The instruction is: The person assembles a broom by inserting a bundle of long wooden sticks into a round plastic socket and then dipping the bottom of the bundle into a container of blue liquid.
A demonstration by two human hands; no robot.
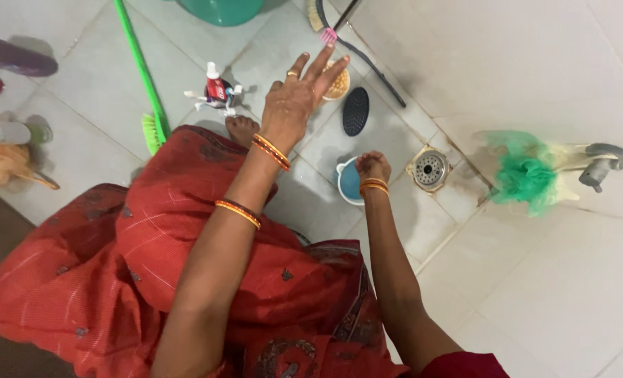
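Red patterned cloth [185, 280] over the knees fills the near part of the view, with both bare arms reaching out over a tiled floor [549, 280].

From the left: bottles stand at 9 o'clock, then a green broom [147, 91] runs up toward 11 o'clock, and a small red tube with white pieces [215, 91] lies just beside it. Left hand [299, 98] is held above the floor at 12 o'clock, fingers spread apart and holding nothing, near a small cup of yellowish pieces [339, 84] and a dark oval scrubber [355, 110]. Right hand [373, 166] is closed on the rim of a blue mug [348, 180], near the centre. Just beside it at 3 o'clock is a round floor drain [430, 169], then a green mesh sponge [525, 175] hanging on a grey tap [605, 162].
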